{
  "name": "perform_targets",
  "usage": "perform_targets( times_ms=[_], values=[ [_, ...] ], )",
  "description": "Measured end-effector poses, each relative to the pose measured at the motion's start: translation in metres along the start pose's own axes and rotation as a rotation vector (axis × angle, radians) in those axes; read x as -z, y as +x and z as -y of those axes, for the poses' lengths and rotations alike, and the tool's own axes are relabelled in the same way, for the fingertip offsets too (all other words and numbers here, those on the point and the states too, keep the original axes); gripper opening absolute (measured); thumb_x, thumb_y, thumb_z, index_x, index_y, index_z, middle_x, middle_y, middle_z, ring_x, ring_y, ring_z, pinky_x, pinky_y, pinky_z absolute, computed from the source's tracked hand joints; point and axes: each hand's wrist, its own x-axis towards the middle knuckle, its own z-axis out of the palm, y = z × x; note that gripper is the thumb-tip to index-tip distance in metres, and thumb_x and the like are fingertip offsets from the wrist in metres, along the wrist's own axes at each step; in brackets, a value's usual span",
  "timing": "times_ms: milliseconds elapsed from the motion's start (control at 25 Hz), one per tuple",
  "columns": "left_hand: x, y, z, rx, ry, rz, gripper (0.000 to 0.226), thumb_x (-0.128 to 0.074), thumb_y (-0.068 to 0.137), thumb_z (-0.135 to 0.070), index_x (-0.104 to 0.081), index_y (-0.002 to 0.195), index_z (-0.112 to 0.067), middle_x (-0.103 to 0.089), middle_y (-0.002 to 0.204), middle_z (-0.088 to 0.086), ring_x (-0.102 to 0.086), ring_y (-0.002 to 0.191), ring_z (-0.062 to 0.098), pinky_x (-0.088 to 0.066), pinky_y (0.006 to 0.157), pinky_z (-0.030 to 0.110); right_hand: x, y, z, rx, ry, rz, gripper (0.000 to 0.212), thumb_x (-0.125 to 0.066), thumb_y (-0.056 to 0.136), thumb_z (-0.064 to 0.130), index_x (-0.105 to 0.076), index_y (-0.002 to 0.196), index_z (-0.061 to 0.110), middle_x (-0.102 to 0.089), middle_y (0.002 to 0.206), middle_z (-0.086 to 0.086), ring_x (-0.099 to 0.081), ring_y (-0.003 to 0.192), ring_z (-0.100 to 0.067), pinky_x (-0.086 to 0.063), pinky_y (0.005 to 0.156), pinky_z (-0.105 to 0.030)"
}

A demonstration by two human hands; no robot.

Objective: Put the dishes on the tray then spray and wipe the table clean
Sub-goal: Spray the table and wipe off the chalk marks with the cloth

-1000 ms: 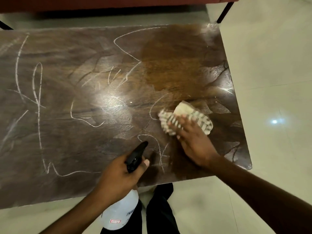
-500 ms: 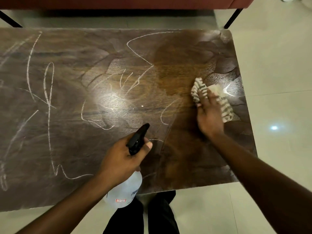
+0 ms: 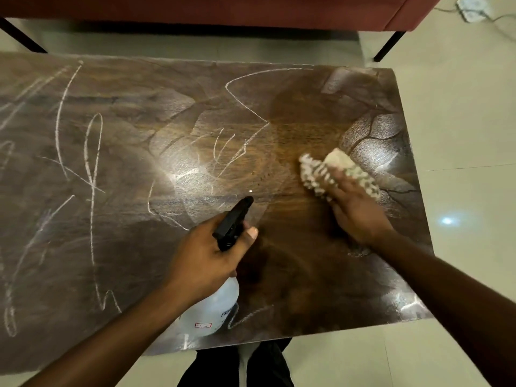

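Wiping is under way: the right hand (image 3: 356, 216) presses flat, fingers straight, on a striped cloth (image 3: 315, 171) at three o'clock on the worktop (image 3: 125, 261), where the wood looks wet and dark. The left hand (image 3: 206, 255) grips the spray bottle (image 3: 215, 308) at six o'clock. No dishes or tray are in view, so that step is probably done. White scrawls (image 3: 93, 169) from nine to twelve o'clock remain to clean.
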Motion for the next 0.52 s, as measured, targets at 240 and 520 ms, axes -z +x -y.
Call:
perform_targets(
  times_ms=[240,520],
  values=[
    [0.023,0.016,-0.001,0.054,0.023,-0.026,0.037,-0.069,0.095,-0.052,-0.068,0.088,-0.015,-0.068,0.062,0.015,-0.072,0.058,0.023,-0.060,0.075,0.052,-0.021,0.026,0.081,-0.228,0.088,-0.078,0.065,-0.033,0.102,0.027,-0.031,0.166,0.035,-0.019,0.177,-0.006,-0.014,0.164,-0.031,-0.015,0.133,-0.049],
    [0.039,0.072,-0.029,0.023,-0.059,-0.092,0.017,-0.070,0.096,-0.049,-0.070,0.093,-0.032,-0.072,0.066,0.003,-0.073,0.056,0.015,-0.061,0.070,0.042,-0.006,0.074,0.063,0.612,-0.128,0.254,0.059,-0.049,0.105,0.028,-0.038,0.163,0.036,-0.025,0.176,-0.001,-0.014,0.164,-0.022,-0.017,0.133,-0.046]
  ],
)
